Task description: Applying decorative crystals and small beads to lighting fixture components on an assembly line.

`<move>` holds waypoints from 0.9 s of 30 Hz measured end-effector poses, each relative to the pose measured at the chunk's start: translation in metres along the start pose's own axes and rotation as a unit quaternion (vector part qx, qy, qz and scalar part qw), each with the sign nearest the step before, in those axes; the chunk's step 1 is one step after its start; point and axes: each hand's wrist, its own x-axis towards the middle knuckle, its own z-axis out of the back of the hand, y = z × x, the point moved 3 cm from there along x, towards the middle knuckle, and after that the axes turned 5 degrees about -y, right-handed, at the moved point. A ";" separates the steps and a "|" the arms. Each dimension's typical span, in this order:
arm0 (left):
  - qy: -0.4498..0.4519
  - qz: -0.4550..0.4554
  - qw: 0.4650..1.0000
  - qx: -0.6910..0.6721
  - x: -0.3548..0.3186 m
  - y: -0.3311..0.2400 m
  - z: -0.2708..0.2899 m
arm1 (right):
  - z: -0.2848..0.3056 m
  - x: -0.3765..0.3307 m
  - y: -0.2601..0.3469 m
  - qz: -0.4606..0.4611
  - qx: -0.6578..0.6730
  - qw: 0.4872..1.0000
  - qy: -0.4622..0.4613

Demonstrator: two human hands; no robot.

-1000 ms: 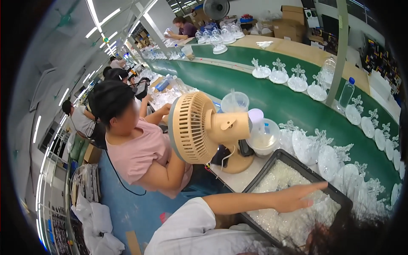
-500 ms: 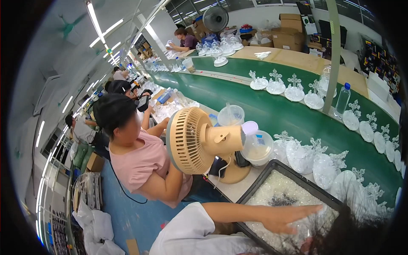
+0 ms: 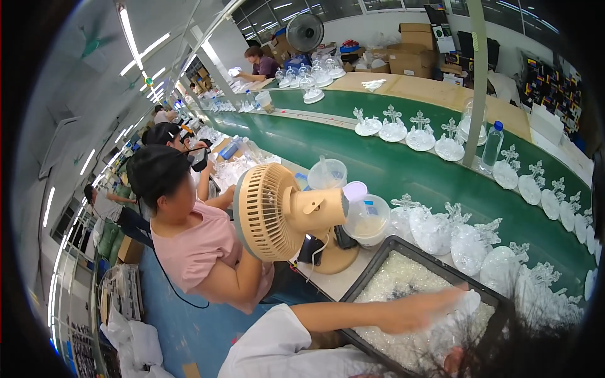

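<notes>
My left hand (image 3: 413, 312) reaches across a black tray (image 3: 372, 277) of small clear and whitish beads (image 3: 403, 271). Motion smears its fingers. A white rounded piece (image 3: 467, 304) shows at the fingertips, and I cannot tell whether they grip it. Of my right hand (image 3: 452, 361), only a small bit appears low in the tray, with dark hair covering much of that corner. Beyond the tray's far rim stand several white glittery pieces with round bases and ornate crosses (image 3: 432, 230).
A beige fan (image 3: 271, 211) stands left of the tray, beside a lidded plastic tub (image 3: 367, 220). A person in pink (image 3: 201, 246) sits past it. The green conveyor (image 3: 290, 142) carries more cross ornaments (image 3: 419, 132) and a blue-capped bottle (image 3: 492, 148).
My left hand, earlier flat with fingers spread over the beads, is now blurred beside a white piece. The whole view has shifted slightly, moving the surroundings left.
</notes>
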 end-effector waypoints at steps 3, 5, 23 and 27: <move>-0.013 0.004 1.000 0.013 -0.005 0.008 -0.007 | -0.002 -0.013 -0.007 0.034 0.007 0.999 0.000; -0.020 0.000 0.999 0.032 -0.008 0.010 -0.003 | 0.000 -0.016 -0.013 0.031 0.003 0.999 -0.012; -0.225 0.011 0.969 0.100 -0.004 -0.006 0.034 | -0.006 -0.013 0.023 0.122 -0.082 0.989 -0.028; -0.177 0.051 0.982 0.049 0.002 0.003 0.031 | -0.001 -0.018 0.059 0.162 -0.137 0.976 -0.058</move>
